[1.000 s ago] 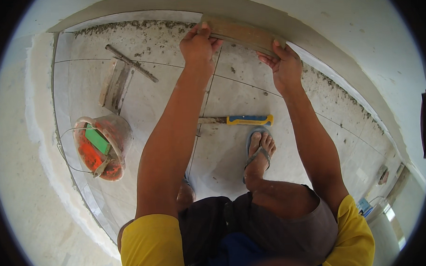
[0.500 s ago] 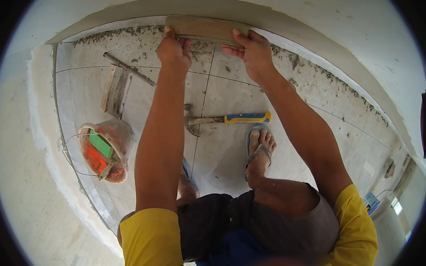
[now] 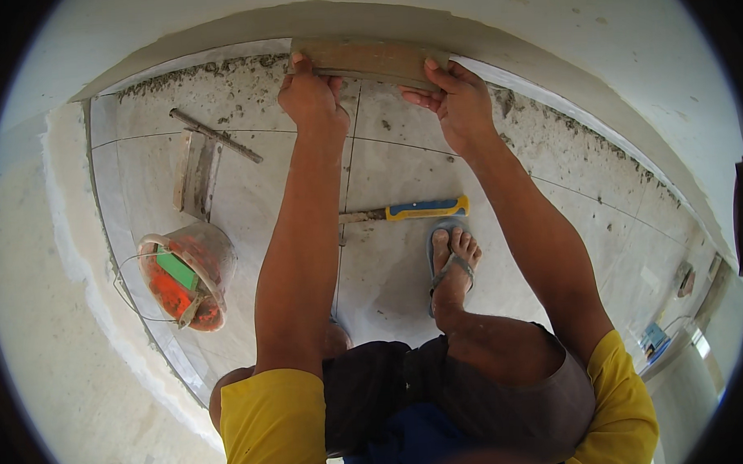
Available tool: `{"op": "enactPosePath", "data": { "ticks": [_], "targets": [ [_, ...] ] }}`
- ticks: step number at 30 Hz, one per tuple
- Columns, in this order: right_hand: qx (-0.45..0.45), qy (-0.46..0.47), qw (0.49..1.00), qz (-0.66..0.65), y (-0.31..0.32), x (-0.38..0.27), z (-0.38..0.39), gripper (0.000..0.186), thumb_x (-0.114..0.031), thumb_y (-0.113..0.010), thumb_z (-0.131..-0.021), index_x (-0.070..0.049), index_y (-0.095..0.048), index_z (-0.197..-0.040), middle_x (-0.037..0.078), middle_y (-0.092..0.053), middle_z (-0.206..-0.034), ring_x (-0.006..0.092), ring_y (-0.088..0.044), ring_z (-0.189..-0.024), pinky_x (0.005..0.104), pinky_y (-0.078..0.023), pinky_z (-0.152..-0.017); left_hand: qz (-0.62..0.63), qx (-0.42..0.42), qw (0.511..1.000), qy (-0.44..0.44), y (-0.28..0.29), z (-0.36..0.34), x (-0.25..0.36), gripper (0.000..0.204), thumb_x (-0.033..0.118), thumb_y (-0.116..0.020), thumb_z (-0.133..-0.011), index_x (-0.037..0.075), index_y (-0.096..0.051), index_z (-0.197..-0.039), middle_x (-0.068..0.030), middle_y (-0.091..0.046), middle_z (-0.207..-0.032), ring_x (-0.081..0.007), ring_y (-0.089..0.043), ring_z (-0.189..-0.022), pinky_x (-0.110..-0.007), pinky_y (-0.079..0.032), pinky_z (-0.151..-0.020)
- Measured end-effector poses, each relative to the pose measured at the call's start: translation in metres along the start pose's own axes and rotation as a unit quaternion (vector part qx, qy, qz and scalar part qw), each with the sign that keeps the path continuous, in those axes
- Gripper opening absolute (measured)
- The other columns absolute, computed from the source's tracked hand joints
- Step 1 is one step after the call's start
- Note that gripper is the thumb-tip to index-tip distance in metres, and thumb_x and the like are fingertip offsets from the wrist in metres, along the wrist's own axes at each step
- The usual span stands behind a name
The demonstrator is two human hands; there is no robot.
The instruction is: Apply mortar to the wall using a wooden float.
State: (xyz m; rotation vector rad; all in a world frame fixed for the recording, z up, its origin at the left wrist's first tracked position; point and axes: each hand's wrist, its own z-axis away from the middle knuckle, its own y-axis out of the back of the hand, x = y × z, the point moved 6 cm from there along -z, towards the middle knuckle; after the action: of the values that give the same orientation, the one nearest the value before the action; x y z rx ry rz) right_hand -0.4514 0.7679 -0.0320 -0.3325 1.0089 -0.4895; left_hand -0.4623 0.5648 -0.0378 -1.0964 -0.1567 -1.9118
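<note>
A flat brown board (image 3: 365,57) stands lengthwise along the foot of the far wall, against the pale strip at its base. My left hand (image 3: 313,95) grips its left end, thumb on the face and fingers curled under the lower edge. At the other end my right hand (image 3: 459,102) pinches it with the thumb on top and the fingers beneath. Below my hands, a claw hammer (image 3: 428,208) with a yellow and blue handle lies on the tiles; my left forearm hides its head.
At left stands a dirty bucket (image 3: 217,258) holding a green block and a trowel-like tool. Behind it lie a wooden piece (image 3: 191,173) and a metal rod (image 3: 217,135). Mortar crumbs (image 3: 506,104) line the wall base. My sandalled foot (image 3: 452,262) rests on the tiled floor (image 3: 389,264).
Both hands and the board have shifted slightly right along the wall. My left forearm has swung right and now covers the hammer's head. The view has tilted a little.
</note>
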Motion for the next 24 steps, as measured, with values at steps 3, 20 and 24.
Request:
{"op": "enactPosePath", "data": {
  "ticks": [3, 20, 24],
  "targets": [
    [-0.004, -0.011, 0.999, 0.045, 0.003, -0.003, -0.002, 0.031, -0.019, -0.059, -0.093, 0.006, -0.053, -0.111, 0.016, -0.065, -0.101, 0.0261, -0.068, -0.086, 0.0333, -0.057, -0.077, -0.004, -0.006, 1.000, -0.011, -0.005, 0.004, 0.000, 0.023, 0.023, -0.055, -0.096, 0.003, -0.052, -0.106, -0.0086, -0.058, -0.103, -0.0178, -0.061, -0.085, -0.029, -0.053, -0.069],
    [-0.017, -0.007, 0.999, 0.037, 0.005, -0.006, 0.000, 0.032, -0.017, -0.059, -0.092, 0.008, -0.052, -0.111, 0.018, -0.064, -0.100, 0.0288, -0.068, -0.085, 0.0343, -0.058, -0.075, -0.017, -0.026, 0.999, 0.026, -0.006, 0.005, 0.001, 0.026, 0.018, -0.054, -0.096, 0.000, -0.050, -0.115, -0.0087, -0.057, -0.109, -0.0201, -0.060, -0.096, -0.034, -0.056, -0.082],
    [-0.029, 0.002, 0.999, 0.030, 0.014, -0.010, 0.000, 0.030, -0.016, -0.060, -0.092, 0.008, -0.053, -0.108, 0.019, -0.064, -0.098, 0.0307, -0.068, -0.084, 0.0355, -0.058, -0.075, 0.028, -0.029, 0.999, -0.010, -0.012, 0.012, -0.004, 0.023, 0.019, -0.057, -0.095, -0.003, -0.050, -0.099, -0.0134, -0.059, -0.096, -0.0200, -0.062, -0.084, -0.033, -0.058, -0.070]
  ]
}}
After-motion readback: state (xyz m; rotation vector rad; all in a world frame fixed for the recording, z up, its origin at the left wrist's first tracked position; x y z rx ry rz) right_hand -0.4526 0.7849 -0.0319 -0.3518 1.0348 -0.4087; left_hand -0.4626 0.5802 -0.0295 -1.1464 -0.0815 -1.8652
